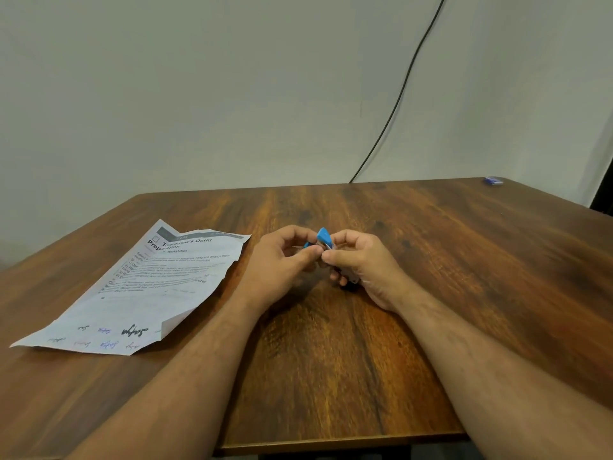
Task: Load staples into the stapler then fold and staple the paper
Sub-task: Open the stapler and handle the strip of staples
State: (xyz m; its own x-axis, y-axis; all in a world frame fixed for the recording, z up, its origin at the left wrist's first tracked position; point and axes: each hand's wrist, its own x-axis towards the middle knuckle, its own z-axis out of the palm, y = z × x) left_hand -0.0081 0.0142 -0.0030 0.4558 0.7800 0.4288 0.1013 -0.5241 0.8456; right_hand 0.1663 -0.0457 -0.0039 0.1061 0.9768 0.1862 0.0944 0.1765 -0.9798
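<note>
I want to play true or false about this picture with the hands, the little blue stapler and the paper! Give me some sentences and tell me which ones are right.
1. Both hands hold the blue stapler. True: the left hand and the right hand both have fingers curled on it.
2. The paper is folded in half. False: it lies open on the table, crumpled, with one corner turned up.
3. The paper is to the left of the hands. True.
4. The small blue box sits right beside the paper. False: it is at the far right corner of the table.
5. A black cable runs down the wall. True.
</note>
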